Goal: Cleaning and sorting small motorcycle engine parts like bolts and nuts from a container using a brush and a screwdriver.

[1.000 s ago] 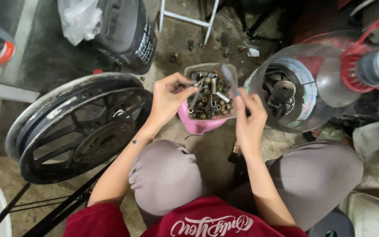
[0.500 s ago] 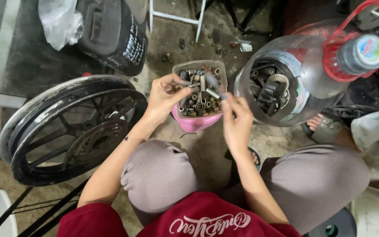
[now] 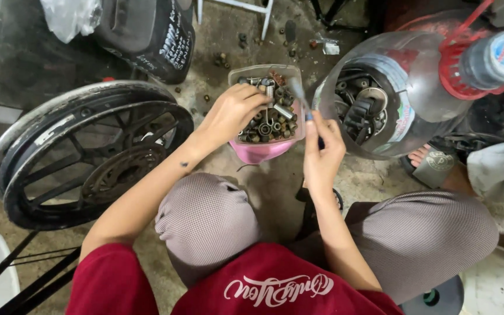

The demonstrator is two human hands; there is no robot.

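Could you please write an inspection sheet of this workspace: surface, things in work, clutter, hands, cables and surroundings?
Surface: stained concrete floor, with small metal bits scattered at the top.
Job's things: clear plastic tub full of nuts, springs and small metal parts, resting on something pink.
Clutter: black motorcycle wheel lying at the left; cut-open clear water jug holding dark engine parts; black canister; plastic bag.
Grippers: left hand reaches into the tub, fingers among the parts; right hand pinches a thin tool beside the tub.
Cables: nothing seen.
Surroundings: another person's sandalled foot at the right; white stool legs at the top.
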